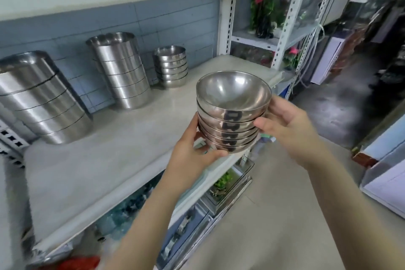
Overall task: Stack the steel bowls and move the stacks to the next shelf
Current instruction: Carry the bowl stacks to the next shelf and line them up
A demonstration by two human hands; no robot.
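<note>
Two hands carry one stack of bowls [232,114] in the air, just past the front edge of the shelf [105,160]. Our left hand [192,155] cups the bottom and near side of the stack, thumb under the lowest bowl; our right hand [282,120] presses flat against the far side, fingers spread, so both are clamped on the same stack. On the shelf behind stand a short bowl stack [172,66] near the back and two taller stacks of steel pots [122,72] further left.

We judge the main risk to be the nested bowls sliding: they look smooth and only loosely seated, so a tilt or a quick swing could let the top one skate off. Setting down too near the lip could also tip the stack over the edge, and crowding the short stack might knock it
</note>
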